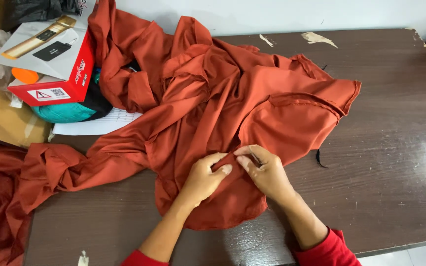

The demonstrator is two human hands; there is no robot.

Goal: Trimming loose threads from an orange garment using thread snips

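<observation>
Head view, looking down on a dark wooden table [385, 148] draped with rust-orange cloth [213, 98]. Left hand [204, 178] and right hand [265, 172] set close together on a raised fold [231, 158] near the cloth's near edge, fingertips facing and almost meeting across it. Left hand curled, thumb and fingers pressed onto the fold and pinching it up. Right hand closed in a pinch, thumb against forefinger, around a thin dark sliver, possibly a needle or pin [256, 159]; too small to tell which. Fold directly between the two hands, neither one clearly nearer; its line running roughly away from the body, toward a curved raw-edged seam [304, 101] farther up the cloth. Bulk of the cloth heaped beyond and to the left of the hands, one long tail [50, 167] trailing off the left table edge. Well apart at the far left corner: a red and white box [55, 64] resting on a teal bundle [65, 112], a lined sheet of paper [99, 123] beneath. Just right of the right hand, a short dark scrap of thread [320, 158] on bare wood. Red sleeves [329, 251] at both wrists
</observation>
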